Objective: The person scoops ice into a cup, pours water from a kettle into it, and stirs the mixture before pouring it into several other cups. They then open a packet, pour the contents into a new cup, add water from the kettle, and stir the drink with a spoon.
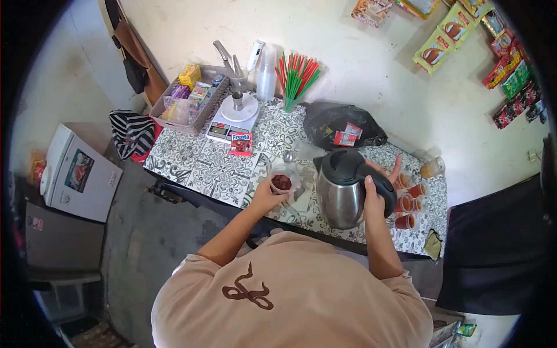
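Note:
A clear plastic cup (294, 180) with dark red contents stands near the table's front edge, and my left hand (267, 198) is closed round its lower left side. To its right is a steel electric kettle (339, 203) with a black lid and handle. My right hand (374, 200) grips that handle, thumb on the near side; some of its fingers reach out behind it. Beyond the cup lie a spoon (288, 156) and a clear cup on its side (307, 151). The red Frenta sachet (241, 144) rests against the kitchen scale (223, 131).
Several cups of reddish drink (405, 221) crowd the table's right end. Along the wall stand a basket of packets (184, 119), stacked clear cups (267, 75), red and green straws (297, 81) and a black plastic bag (325, 124). A folded cloth (433, 244) lies at the front right corner.

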Demonstrator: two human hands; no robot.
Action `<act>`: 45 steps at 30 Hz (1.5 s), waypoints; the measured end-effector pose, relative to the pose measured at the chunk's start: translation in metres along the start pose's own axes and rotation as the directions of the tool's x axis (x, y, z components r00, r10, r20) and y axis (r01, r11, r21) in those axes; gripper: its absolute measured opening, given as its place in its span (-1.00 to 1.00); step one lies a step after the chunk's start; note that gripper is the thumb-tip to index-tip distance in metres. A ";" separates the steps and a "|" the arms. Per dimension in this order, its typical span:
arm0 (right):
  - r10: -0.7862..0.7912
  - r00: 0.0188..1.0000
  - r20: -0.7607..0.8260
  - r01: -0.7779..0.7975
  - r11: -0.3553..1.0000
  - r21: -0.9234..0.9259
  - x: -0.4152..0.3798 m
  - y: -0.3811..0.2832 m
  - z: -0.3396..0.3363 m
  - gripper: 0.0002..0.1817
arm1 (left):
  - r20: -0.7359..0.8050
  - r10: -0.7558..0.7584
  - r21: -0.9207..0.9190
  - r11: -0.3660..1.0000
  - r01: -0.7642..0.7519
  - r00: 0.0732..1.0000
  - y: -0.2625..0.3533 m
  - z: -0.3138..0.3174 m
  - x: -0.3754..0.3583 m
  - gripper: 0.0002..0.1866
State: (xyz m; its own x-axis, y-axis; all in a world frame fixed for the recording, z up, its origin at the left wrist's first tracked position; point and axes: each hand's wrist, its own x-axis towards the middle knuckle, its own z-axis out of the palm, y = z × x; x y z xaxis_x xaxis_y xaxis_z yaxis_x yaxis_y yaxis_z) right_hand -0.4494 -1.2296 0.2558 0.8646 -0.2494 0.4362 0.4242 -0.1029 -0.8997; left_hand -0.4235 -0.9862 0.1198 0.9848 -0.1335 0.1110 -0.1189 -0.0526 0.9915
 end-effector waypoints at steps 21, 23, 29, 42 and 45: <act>-0.103 0.985 -0.138 0.140 0.944 0.297 0.005 0.114 -0.035 -0.33 | -0.405 -0.039 -0.283 0.955 -0.084 0.914 0.100 -0.049 -0.087 -0.50; -0.131 0.986 -0.107 0.145 0.980 0.136 0.002 0.117 -0.037 -0.34 | -0.441 -0.031 -0.260 0.961 -0.094 0.897 0.104 -0.055 -0.089 -0.48; -0.089 0.969 -0.232 0.036 0.975 -0.221 -0.049 0.134 -0.024 -0.35 | -0.495 -0.006 -0.254 0.957 -0.138 0.869 0.113 -0.070 -0.078 -0.48; 0.269 0.932 0.242 0.035 0.598 -0.801 -0.061 0.111 0.115 -0.78 | -0.196 0.057 -0.151 0.985 -0.088 0.979 0.060 -0.154 0.011 -0.44; 0.468 0.878 0.098 -0.060 0.312 -0.948 -0.045 0.121 0.143 -0.63 | -0.099 0.010 -0.113 0.993 -0.021 0.995 0.042 -0.176 0.025 -0.38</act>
State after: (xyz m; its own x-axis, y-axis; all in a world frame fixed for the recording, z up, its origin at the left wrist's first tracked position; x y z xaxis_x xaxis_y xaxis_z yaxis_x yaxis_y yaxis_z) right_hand -0.3989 -1.0933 0.1297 0.9843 -0.1723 -0.0369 -0.1749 -0.9299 -0.3235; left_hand -0.3817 -0.8177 0.1757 0.9913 -0.0350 0.1271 -0.1248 0.0622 0.9902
